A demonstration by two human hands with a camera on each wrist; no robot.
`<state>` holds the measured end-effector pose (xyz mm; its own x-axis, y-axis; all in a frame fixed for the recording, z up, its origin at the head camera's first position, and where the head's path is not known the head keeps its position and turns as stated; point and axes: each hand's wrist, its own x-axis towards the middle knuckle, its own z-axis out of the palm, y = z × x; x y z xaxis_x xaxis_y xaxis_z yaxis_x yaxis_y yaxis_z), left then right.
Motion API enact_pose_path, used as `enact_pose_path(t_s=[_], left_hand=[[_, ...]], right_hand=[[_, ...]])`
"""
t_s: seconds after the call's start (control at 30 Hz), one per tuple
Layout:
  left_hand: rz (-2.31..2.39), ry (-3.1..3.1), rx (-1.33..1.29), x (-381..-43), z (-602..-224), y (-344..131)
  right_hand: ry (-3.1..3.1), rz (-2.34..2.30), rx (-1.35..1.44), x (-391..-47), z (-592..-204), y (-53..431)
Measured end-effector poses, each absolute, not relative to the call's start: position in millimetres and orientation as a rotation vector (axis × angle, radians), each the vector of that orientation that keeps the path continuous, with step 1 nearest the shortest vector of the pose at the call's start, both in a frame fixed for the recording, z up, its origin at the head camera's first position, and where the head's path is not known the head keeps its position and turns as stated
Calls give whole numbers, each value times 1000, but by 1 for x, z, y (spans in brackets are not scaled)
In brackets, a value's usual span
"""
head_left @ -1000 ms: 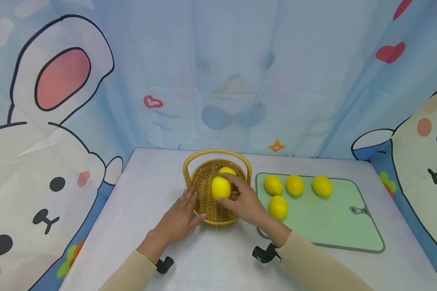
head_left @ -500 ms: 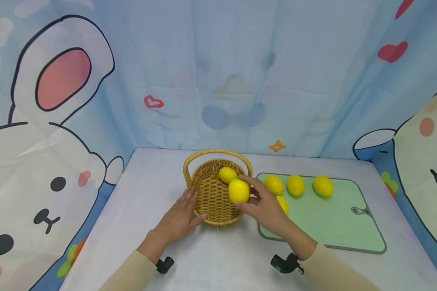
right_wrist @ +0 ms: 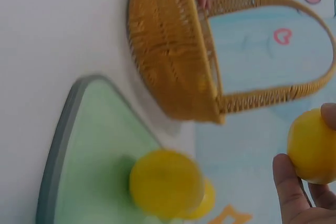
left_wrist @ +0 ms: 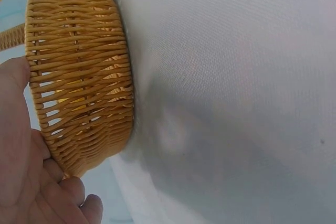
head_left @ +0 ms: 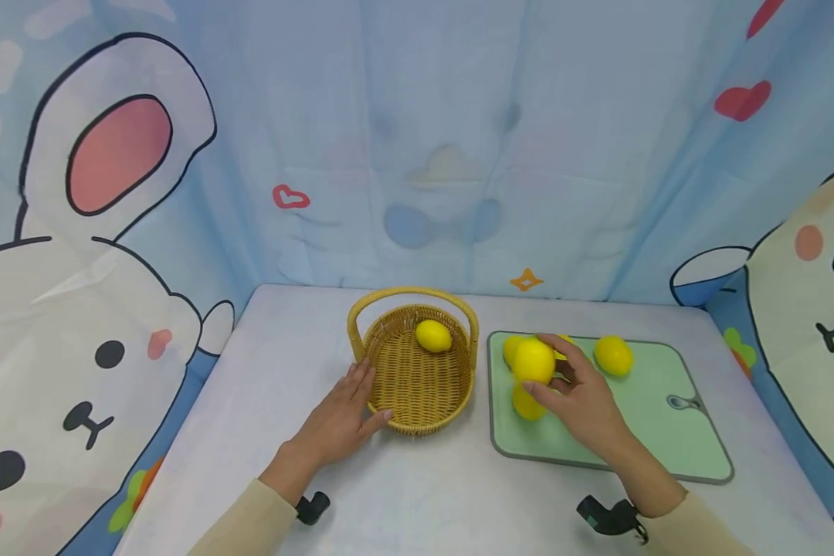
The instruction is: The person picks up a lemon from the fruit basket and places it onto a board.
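Observation:
My right hand pinches a yellow lemon between thumb and fingertips, up above the left part of the pale green cutting board. In the right wrist view that held lemon shows at the right edge, clear of the board. The left hand rests against the near left rim of a round wicker basket, thumb and fingers spread along it. Its thumb and fingertips touch the basket's woven side in the left wrist view. One lemon lies inside the basket at the back.
Several more lemons lie on the board, one apart to the right, another just below the held one. Two behind the held lemon and fingers are partly hidden. The basket's tall handle arches up at the back. A printed blue curtain hangs behind the table.
My right hand has carried its lemon out from over the basket, rightward to above the cutting board. One lemon stays in the basket. The left hand has stayed on the rim.

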<state>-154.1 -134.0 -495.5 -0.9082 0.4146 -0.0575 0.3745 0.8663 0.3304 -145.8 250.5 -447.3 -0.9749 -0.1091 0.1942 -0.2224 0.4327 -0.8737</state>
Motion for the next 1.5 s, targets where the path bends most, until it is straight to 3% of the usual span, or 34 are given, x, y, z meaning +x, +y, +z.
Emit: enact_pose_path(t_s=[0.57,1.5], left_hand=[[488,2898,633,-153,-494,-135],[499,2887,619,-154,-494,-136]], right_hand=[[-2814,1236,-12,-141,-492,326],[-3026,1097,-31,-145,-517,332]])
